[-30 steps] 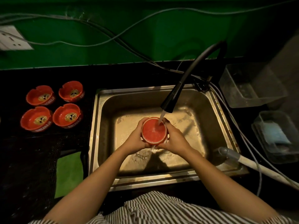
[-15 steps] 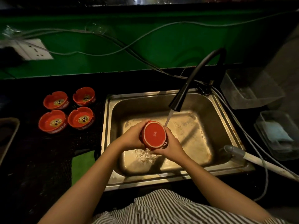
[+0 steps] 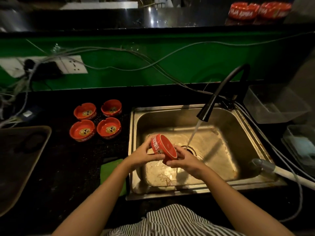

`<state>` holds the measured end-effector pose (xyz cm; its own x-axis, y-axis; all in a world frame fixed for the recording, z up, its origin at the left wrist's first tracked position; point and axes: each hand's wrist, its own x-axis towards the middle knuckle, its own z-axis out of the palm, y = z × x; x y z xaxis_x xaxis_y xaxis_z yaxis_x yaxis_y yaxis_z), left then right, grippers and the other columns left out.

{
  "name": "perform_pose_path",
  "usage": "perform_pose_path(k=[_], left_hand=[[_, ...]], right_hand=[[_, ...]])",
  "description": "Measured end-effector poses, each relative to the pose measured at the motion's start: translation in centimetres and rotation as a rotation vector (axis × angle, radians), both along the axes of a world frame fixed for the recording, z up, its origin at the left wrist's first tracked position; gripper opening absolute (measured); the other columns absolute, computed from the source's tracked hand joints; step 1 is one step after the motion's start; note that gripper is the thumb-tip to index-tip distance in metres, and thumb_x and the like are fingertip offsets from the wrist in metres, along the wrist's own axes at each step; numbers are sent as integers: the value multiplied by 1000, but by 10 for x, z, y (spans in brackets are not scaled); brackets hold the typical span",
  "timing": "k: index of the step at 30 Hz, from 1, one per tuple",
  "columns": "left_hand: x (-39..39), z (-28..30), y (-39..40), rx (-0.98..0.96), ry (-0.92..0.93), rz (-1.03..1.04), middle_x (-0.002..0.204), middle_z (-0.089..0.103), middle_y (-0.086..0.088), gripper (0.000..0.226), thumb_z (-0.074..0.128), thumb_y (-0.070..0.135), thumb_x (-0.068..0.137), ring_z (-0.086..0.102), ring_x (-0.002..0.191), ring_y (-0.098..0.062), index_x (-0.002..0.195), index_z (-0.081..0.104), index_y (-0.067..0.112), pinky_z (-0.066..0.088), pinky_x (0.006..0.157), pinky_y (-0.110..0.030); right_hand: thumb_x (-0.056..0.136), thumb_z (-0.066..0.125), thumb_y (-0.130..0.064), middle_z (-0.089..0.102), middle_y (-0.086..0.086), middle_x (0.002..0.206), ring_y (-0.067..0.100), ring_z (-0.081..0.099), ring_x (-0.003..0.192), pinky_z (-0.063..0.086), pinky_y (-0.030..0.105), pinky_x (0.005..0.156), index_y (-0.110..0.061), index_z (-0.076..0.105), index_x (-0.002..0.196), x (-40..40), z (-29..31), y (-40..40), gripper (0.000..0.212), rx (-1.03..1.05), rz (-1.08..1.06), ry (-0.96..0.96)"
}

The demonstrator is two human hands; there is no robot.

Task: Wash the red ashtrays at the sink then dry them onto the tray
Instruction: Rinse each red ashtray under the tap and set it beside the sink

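The person holds one red ashtray (image 3: 164, 148) over the sink (image 3: 219, 186), at the near left part of the bowl. The ashtray is tipped on its side, so its flat red bottom faces up and to the right. White letters run along its side wall. The left hand (image 3: 144, 155) grips the ashtray's left side with curled fingers. The right hand (image 3: 185, 160) grips its low right edge, with the thumb on the rim. Both hands are closed tight on it.

A black tap (image 3: 219, 97) bends over the sink from the back right corner. Water (image 3: 192, 136) runs from its tip down into the drain (image 3: 190, 149), just to the right of the ashtray. The water misses the ashtray. Drips fall from the ashtray into the sink.

Four more red ashtrays (image 3: 97, 121) sit on the dark counter just left of the sink, in two rows of two. They stand open side up with a small picture inside each. A green cloth (image 3: 111, 172) lies on the counter at the sink's near left corner. A brown tray (image 3: 20, 160) lies far to the left of the sink, past the four ashtrays.

To the right of the sink stands a clear box (image 3: 272, 106). A white hose (image 3: 286, 174) lies over the sink's near right corner. Behind the sink is a green wall (image 3: 170, 74) with thin wires across it and a white socket (image 3: 73, 64) at the left. High up, behind the sink at the right, two more red ashtrays (image 3: 259, 10) sit on a shelf.
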<state>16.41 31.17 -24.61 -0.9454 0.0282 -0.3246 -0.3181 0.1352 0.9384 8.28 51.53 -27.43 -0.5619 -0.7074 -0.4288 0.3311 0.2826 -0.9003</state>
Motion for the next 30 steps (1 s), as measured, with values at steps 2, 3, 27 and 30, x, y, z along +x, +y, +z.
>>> perform_pose_path(k=[2,3,27,30], left_hand=[[12,-7,4,72,35,148,127,52,6,90,82,50,57,57,115,-9,132,32,43,53,85,-21],[16,-10,4,87,57,226,125,55,4,90,80,51,56,60,110,-8,132,34,40,53,82,-19],[125,-42,-202,-855,-326,723,146,37,-12,122,94,42,51,31,133,-34,150,28,19,33,111,-42],[121,-46,-197,-854,-265,722,148,36,-10,121,94,39,52,28,135,-33,151,26,19,31,113,-44]], right_hand=[[59,89,-30,68,1,117,20,64,110,51,35,91,-29,48,133,4,5,-15,85,23,59,-14],[60,89,-32,69,1,116,20,64,110,51,37,94,-29,48,133,7,8,-23,84,36,85,-32],[91,64,-40,54,10,137,24,56,114,41,26,82,-9,53,134,-1,-40,-116,54,650,123,463],[91,64,-40,54,10,137,24,54,118,39,25,82,-9,56,131,-5,-37,-107,52,663,96,489]])
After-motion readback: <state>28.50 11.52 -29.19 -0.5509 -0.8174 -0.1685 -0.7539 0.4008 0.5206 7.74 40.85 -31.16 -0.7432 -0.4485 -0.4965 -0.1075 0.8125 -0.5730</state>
